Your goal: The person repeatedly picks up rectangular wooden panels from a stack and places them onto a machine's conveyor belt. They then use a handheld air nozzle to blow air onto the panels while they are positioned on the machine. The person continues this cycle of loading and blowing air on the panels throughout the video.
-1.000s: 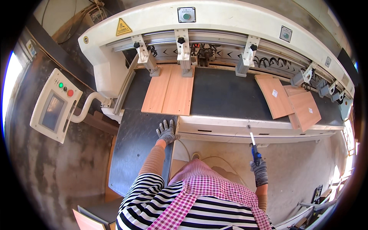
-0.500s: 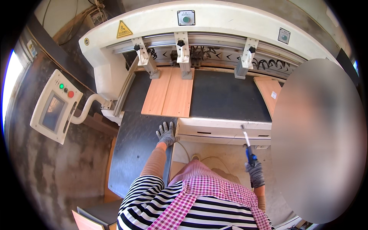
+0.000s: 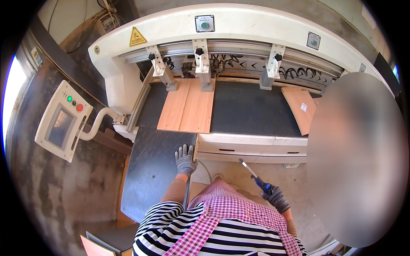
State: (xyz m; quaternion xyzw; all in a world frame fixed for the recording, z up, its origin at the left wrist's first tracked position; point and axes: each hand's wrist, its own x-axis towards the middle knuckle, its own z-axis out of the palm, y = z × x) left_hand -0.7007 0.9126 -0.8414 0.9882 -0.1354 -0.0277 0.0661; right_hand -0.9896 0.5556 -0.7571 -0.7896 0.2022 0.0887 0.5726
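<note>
My left hand (image 3: 185,160), in a grey glove, lies flat with fingers stretched on the dark side table (image 3: 149,170), close to its right edge. My right hand (image 3: 277,199), gloved too, is closed round the blue and black handle of an air blow gun (image 3: 261,183). Its silver nozzle points up and left, in front of the machine and apart from it. Beyond my left hand, a wood-grain board (image 3: 185,106) with a lengthwise groove lies on the machine's black bed (image 3: 252,111). The far end of the board is under two clamps (image 3: 205,77).
A white machine arch (image 3: 171,32) spans the back, with a third clamp (image 3: 270,72) farther right. Another wood-grain board (image 3: 299,106) lies at the bed's right. A control panel (image 3: 63,121) on a bent arm stands left. A blurred shape (image 3: 358,162) covers the right side.
My right hand has swung the blow gun leftward, so its nozzle now slants up and left. My left hand has shifted slightly nearer to me on the side table.
</note>
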